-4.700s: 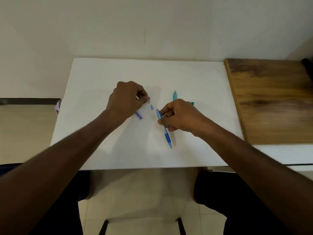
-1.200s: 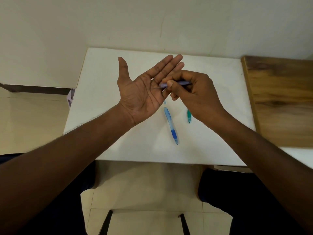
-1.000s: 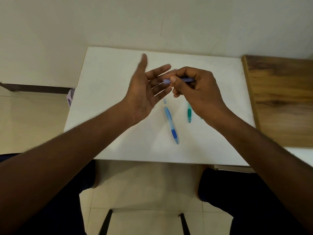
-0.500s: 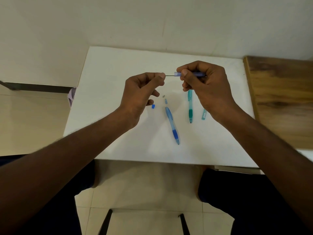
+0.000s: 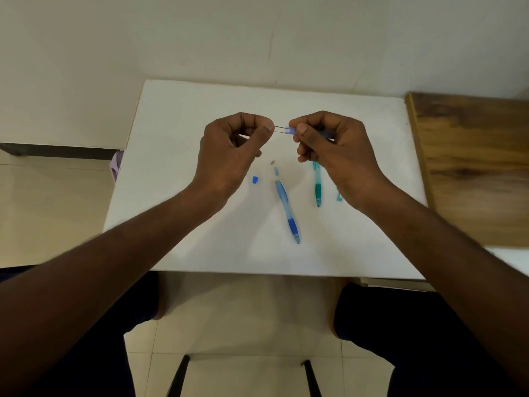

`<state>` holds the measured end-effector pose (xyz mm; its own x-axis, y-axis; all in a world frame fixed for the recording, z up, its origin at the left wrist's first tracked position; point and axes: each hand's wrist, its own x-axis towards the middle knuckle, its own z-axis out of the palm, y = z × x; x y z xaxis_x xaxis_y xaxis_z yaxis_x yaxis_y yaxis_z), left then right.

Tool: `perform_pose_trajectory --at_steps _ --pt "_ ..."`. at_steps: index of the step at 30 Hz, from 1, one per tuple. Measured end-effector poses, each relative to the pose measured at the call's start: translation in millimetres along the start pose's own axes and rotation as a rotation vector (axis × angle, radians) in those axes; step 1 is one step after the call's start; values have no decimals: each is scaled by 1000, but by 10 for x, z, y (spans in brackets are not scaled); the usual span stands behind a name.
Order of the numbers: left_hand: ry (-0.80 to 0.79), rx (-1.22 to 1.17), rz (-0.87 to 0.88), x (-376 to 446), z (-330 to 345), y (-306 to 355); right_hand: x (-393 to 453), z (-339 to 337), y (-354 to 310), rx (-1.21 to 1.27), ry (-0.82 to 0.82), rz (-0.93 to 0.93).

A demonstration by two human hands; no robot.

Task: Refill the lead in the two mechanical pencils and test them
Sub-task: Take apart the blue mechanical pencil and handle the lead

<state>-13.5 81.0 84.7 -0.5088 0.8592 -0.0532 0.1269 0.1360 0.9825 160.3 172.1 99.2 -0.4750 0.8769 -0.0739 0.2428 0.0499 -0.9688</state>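
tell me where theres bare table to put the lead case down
Bare patches: the white table left of the left hand, and the near strip below the blue pencil. Crowded: between the hands, around the blue cap, and by the green pencil.

Both hands are raised over the middle of the white table. Beneath them lie the obstacles: a blue pencil, a green pencil just right of it, a small blue cap to the left, and tiny parts near the blue pencil's far end. The table's left half and far strip lie bare. A wooden surface borders the right edge.
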Motion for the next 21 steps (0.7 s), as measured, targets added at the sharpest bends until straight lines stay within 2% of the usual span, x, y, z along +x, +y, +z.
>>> perform_pose_trajectory --at_steps 5,8,14,21 --pt "71 70 81 89 -114 73 11 11 67 244 -56 139" --pt "84 63 105 158 -211 115 35 -21 96 348 -33 203" --pt "81 103 112 192 -270 125 72 -47 119 441 -5 247" --pt "42 162 143 143 -192 114 38 15 122 413 -34 249"
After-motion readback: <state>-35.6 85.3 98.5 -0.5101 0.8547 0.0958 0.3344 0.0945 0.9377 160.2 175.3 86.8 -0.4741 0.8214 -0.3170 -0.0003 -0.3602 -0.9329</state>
